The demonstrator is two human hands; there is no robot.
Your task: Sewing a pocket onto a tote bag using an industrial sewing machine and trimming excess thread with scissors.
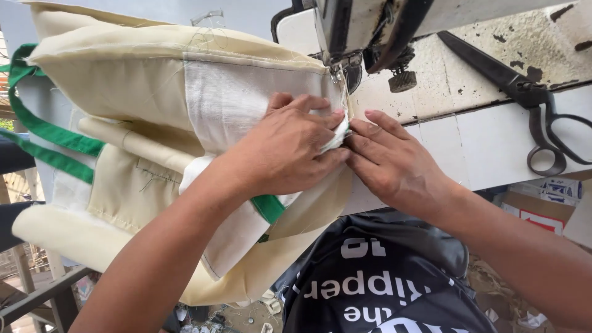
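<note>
A large cream fabric bag [135,92] with a white panel [228,105] and green straps [43,129] lies across the sewing table. My left hand [283,148] presses flat on the white panel and pinches a folded white edge [338,137]. My right hand [388,160] meets it from the right, fingertips on the same folded edge. Both hands sit just below the sewing machine's presser foot and needle [338,71]. A green strap end [268,206] shows under my left wrist.
The worn sewing machine head [370,31] stands at the top centre. Large black scissors [524,98] lie on the white chipped table [481,142] at the right. Cardboard boxes [542,209] sit below the table edge. A railing [37,296] is at bottom left.
</note>
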